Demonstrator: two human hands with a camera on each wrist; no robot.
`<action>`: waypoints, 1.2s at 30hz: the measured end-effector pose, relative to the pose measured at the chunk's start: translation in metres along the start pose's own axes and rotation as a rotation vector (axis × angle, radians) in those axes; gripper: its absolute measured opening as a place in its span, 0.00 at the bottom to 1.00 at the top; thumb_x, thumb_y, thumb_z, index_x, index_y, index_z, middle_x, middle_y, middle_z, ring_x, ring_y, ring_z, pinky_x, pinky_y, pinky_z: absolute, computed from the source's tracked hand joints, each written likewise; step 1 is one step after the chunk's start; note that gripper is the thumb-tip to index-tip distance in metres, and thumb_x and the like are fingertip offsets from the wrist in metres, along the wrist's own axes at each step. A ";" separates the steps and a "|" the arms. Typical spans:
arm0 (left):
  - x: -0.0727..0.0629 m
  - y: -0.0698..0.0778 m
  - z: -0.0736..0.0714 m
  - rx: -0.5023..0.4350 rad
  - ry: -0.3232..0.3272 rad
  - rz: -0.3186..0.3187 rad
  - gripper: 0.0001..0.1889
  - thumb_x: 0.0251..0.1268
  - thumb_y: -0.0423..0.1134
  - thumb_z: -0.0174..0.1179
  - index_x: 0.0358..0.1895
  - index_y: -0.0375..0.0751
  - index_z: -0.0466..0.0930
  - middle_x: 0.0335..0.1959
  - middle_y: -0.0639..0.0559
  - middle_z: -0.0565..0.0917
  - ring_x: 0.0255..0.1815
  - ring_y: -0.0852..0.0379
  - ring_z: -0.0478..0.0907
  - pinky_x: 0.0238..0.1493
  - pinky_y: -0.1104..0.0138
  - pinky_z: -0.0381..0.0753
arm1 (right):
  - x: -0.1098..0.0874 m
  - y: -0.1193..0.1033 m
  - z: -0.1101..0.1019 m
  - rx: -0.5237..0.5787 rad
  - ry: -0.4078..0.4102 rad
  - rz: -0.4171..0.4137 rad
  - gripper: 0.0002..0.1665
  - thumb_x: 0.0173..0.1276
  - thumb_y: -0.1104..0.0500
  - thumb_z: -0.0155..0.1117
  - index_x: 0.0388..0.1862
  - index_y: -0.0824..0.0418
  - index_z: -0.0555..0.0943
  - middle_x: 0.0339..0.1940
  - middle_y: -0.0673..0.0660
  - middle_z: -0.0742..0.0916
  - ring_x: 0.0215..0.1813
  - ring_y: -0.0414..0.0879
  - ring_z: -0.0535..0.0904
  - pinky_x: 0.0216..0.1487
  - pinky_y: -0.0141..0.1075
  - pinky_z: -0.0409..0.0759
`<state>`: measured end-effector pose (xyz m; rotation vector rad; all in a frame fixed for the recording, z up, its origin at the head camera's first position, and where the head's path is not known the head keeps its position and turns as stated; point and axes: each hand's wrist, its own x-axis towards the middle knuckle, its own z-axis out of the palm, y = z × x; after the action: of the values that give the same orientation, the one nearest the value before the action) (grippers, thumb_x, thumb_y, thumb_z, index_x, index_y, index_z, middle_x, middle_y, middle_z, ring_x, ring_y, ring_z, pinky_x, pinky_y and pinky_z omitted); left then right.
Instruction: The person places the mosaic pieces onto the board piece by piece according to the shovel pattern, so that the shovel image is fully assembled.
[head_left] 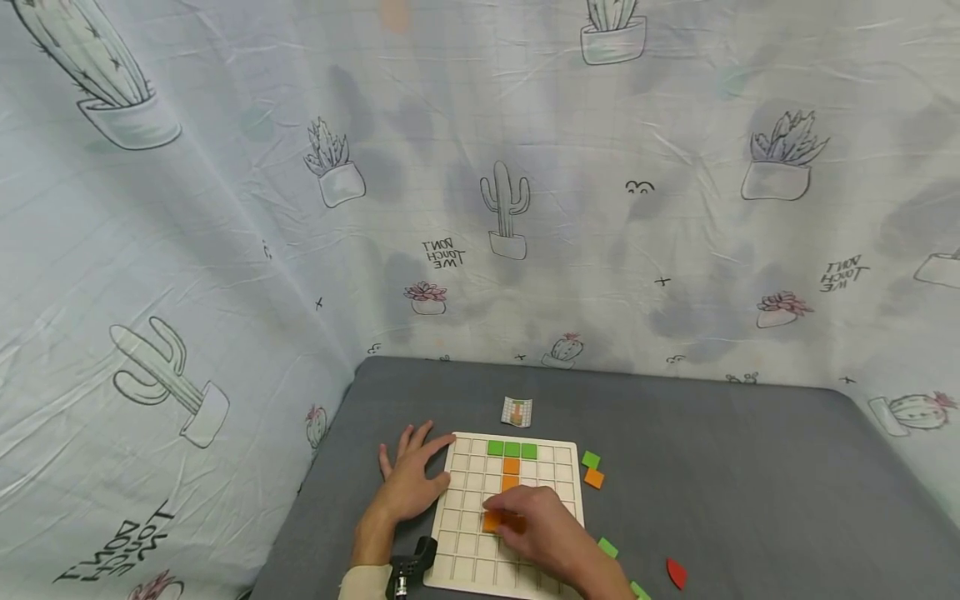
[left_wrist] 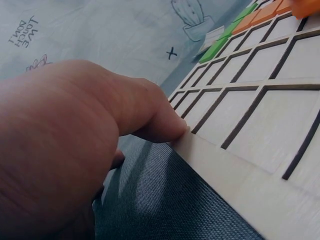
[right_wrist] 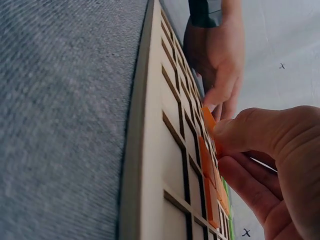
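A pale wooden grid board (head_left: 465, 546) lies on the grey table. My left hand (head_left: 408, 483) rests at its left edge, fingers spread, with the thumb (left_wrist: 157, 117) touching the rim. My right hand (head_left: 543, 529) is over the lower middle of the board and pinches an orange square tile (right_wrist: 209, 121) between thumb and fingers. In the right wrist view this tile stands tilted above the grid. Green tiles (head_left: 512, 449) form a short row near the top, with orange tiles (head_left: 511, 467) below them. The right hand hides part of the grid.
A small printed pattern card (head_left: 517, 412) lies beyond the board. To the right are a loose green tile (head_left: 591, 460), a loose orange tile (head_left: 594, 478), more green tiles (head_left: 607, 547) and a red curved piece (head_left: 677, 573). Cactus-print cloth (head_left: 570, 208) hangs behind the table.
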<state>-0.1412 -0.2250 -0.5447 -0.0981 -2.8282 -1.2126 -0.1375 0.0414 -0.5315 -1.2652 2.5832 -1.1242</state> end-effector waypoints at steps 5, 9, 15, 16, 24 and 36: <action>0.002 0.001 0.002 -0.003 0.000 0.000 0.31 0.64 0.33 0.67 0.73 0.47 0.83 0.86 0.33 0.63 0.90 0.23 0.45 0.77 0.21 0.20 | 0.002 0.001 0.003 -0.027 -0.026 0.026 0.16 0.68 0.66 0.78 0.54 0.55 0.93 0.46 0.43 0.94 0.45 0.29 0.84 0.50 0.29 0.88; 0.002 0.002 0.004 0.003 0.001 -0.005 0.31 0.64 0.33 0.67 0.73 0.48 0.83 0.86 0.33 0.64 0.90 0.24 0.45 0.78 0.21 0.21 | 0.001 0.002 0.004 -0.042 -0.036 0.039 0.15 0.69 0.65 0.78 0.54 0.54 0.93 0.46 0.42 0.94 0.44 0.29 0.83 0.50 0.28 0.87; 0.002 0.002 0.005 0.009 -0.001 -0.005 0.31 0.65 0.33 0.66 0.73 0.49 0.83 0.87 0.34 0.64 0.90 0.24 0.46 0.78 0.21 0.22 | 0.001 0.003 0.005 -0.084 -0.035 0.016 0.16 0.69 0.65 0.78 0.54 0.54 0.93 0.47 0.43 0.94 0.45 0.29 0.84 0.50 0.28 0.87; 0.002 0.002 0.005 0.008 -0.004 -0.005 0.31 0.65 0.33 0.66 0.74 0.49 0.83 0.87 0.34 0.63 0.90 0.24 0.46 0.78 0.21 0.22 | 0.001 0.003 0.005 -0.082 -0.035 0.016 0.16 0.69 0.65 0.78 0.55 0.54 0.93 0.47 0.43 0.94 0.45 0.30 0.85 0.50 0.29 0.87; 0.003 0.000 0.004 0.006 -0.025 -0.037 0.32 0.66 0.33 0.66 0.75 0.52 0.81 0.88 0.35 0.62 0.90 0.25 0.43 0.78 0.21 0.20 | -0.001 0.002 0.003 -0.071 -0.007 0.011 0.17 0.69 0.65 0.78 0.56 0.55 0.93 0.49 0.45 0.95 0.49 0.32 0.88 0.51 0.29 0.88; 0.001 -0.001 -0.004 0.002 -0.024 -0.008 0.32 0.66 0.33 0.65 0.76 0.48 0.80 0.87 0.31 0.61 0.89 0.22 0.44 0.76 0.19 0.20 | -0.022 0.011 -0.025 0.024 0.124 0.074 0.17 0.70 0.67 0.76 0.57 0.59 0.92 0.52 0.51 0.95 0.49 0.44 0.92 0.51 0.39 0.92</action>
<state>-0.1425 -0.2286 -0.5429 -0.1019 -2.8530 -1.2179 -0.1391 0.0756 -0.5258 -1.1192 2.6706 -1.2528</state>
